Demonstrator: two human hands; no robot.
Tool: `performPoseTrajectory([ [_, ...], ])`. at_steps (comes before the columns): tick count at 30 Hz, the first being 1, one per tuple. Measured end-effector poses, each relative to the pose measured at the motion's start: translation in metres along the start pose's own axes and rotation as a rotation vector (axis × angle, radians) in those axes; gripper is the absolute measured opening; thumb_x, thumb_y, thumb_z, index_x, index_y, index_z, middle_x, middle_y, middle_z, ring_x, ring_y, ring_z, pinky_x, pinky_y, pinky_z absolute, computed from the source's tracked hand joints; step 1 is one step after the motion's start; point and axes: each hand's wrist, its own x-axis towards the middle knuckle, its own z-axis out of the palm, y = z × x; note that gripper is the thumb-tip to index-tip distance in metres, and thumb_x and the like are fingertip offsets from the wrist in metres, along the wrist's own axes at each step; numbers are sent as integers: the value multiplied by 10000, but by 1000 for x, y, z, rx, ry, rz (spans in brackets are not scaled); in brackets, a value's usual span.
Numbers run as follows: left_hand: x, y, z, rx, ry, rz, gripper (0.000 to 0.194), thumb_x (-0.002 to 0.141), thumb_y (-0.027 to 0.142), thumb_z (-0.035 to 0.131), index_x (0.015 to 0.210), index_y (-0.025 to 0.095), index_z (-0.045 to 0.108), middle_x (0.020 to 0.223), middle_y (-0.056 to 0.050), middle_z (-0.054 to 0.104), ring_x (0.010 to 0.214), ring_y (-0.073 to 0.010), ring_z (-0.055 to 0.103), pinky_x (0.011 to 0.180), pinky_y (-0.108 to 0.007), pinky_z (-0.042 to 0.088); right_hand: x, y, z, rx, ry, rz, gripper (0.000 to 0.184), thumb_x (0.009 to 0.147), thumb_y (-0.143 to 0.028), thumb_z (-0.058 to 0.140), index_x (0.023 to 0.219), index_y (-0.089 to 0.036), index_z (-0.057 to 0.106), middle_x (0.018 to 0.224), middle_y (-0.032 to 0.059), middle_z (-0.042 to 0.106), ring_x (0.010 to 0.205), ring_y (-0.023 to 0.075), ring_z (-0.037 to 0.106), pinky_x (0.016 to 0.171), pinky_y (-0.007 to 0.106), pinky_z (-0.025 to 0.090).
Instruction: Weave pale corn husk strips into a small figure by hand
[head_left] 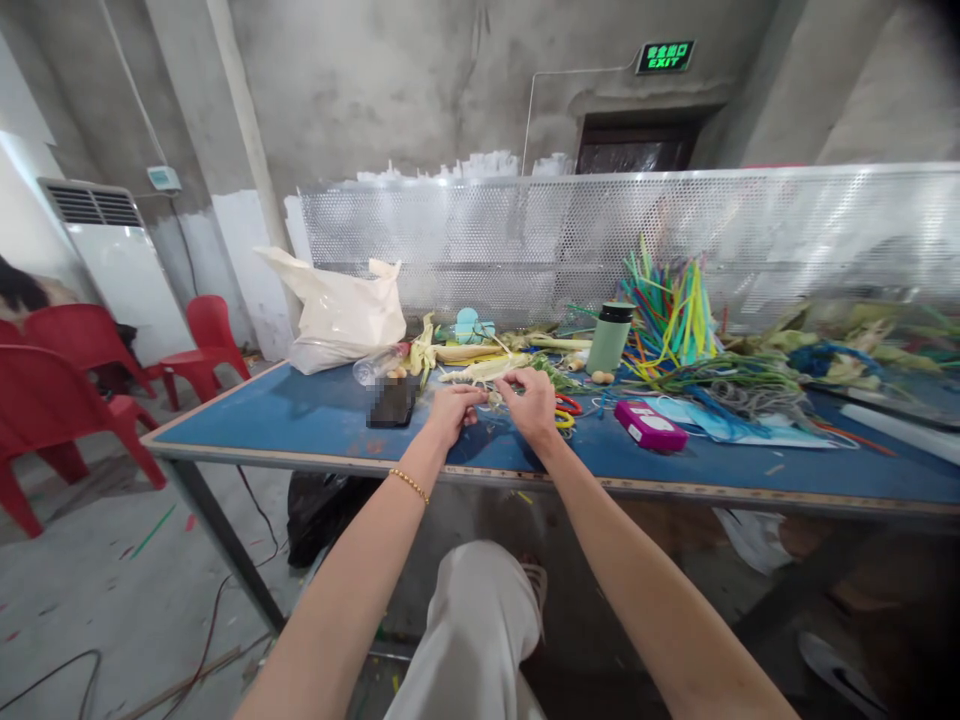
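Note:
Both my hands rest on the blue table [285,420] near its front edge. My left hand [452,408] has its fingers curled and pinched toward the right. My right hand [534,402] meets it, fingers bent and pinched on a small pale strand or husk piece [495,397] between the two hands. What exactly they hold is too small to make out. Dried corn husks and cobs [480,370] lie just behind my hands. Red and yellow rings [566,410] sit right of my right hand.
A black phone [392,402] lies left of my hands, a cream bag [341,310] behind it. A green bottle [609,338], coloured strips [671,305], a pink box [649,426] and tangled cord [739,385] lie right. A perforated metal screen [600,230] backs the table. Red chairs [67,380] stand left.

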Motion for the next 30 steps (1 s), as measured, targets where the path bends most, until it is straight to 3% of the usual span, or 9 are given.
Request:
performPoseTrajectory([
  [7, -4, 3, 3, 21, -63, -19, 220, 547, 145, 858, 679, 98, 689, 583, -32, 641, 386, -91, 512, 381, -218, 265, 0, 3, 7, 143, -95, 135, 191, 847, -383, 602, 730, -231, 599, 753, 46, 723, 725, 214, 671, 732, 317, 497],
  [15, -3, 1, 2, 59, -101, 1, 261, 577, 225, 900, 687, 99, 699, 494, -12, 579, 386, -83, 481, 394, -213, 272, 1, -2, 3, 104, -130, 215, 168, 792, -343, 584, 679, -243, 511, 704, 53, 707, 664, 215, 664, 694, 328, 493],
  [25, 0, -3, 0, 87, -101, 3, 264, 586, 256, 880, 685, 93, 697, 486, -11, 573, 376, -77, 469, 386, -206, 237, 3, 2, 5, 374, -204, 397, 124, 688, -328, 624, 689, -210, 587, 647, 38, 694, 617, 199, 659, 604, 292, 500],
  [30, -3, 0, 2, 94, -93, 3, 228, 591, 224, 861, 662, 100, 682, 474, -4, 564, 371, -80, 475, 384, -207, 235, 3, 4, 5, 314, -185, 316, 126, 708, -329, 624, 668, -218, 579, 655, 35, 687, 640, 197, 653, 630, 294, 498],
])
